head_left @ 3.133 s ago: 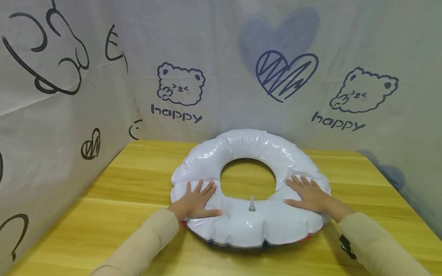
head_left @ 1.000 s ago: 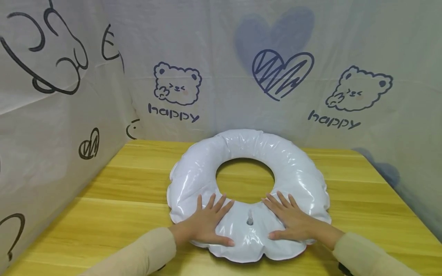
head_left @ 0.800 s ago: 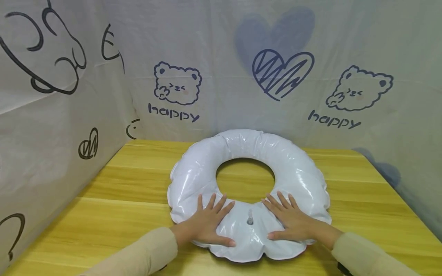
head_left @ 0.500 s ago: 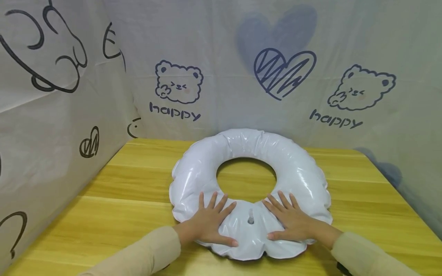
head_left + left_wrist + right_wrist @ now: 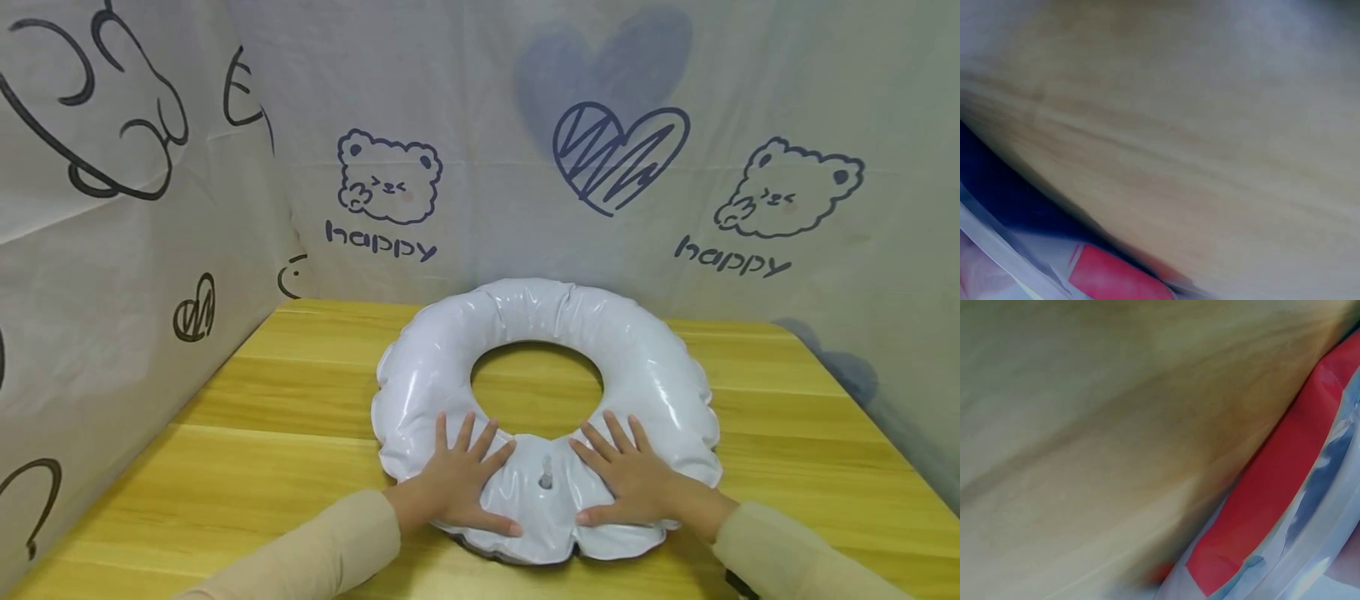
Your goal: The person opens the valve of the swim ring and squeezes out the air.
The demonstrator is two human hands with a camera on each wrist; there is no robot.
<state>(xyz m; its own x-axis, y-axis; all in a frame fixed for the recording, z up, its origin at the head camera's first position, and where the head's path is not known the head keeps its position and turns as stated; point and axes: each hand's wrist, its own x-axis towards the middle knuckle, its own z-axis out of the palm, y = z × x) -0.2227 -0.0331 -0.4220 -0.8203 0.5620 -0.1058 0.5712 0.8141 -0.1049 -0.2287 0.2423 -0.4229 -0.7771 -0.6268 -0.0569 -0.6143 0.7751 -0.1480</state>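
A white inflatable swim ring [image 5: 431, 358] lies on the table, its clear valve [image 5: 547, 477] standing up at the near side. My left hand [image 5: 461, 483] presses on the ring left of the valve, fingers straight and spread. To the right of the valve, my right hand [image 5: 633, 479] presses down the same way. The vinyl is creased and sunken between the two hands, while the far side looks plump. In the left wrist view the ring's underside shows a red patch [image 5: 1119, 278] and dark blue; the right wrist view shows a red patch [image 5: 1272, 481] along its edge.
The wood-grain table [image 5: 262, 467] extends around the ring on both sides. A pale cloth backdrop [image 5: 480, 208] with bear and heart drawings hangs behind it, close to the ring's far edge. Another cloth wall [image 5: 112, 275] runs along the left.
Both hands have moved from the ring's sides inward and nearer, beside the valve. The near part has sunk under them. Over the last second the hands have shifted only slightly.
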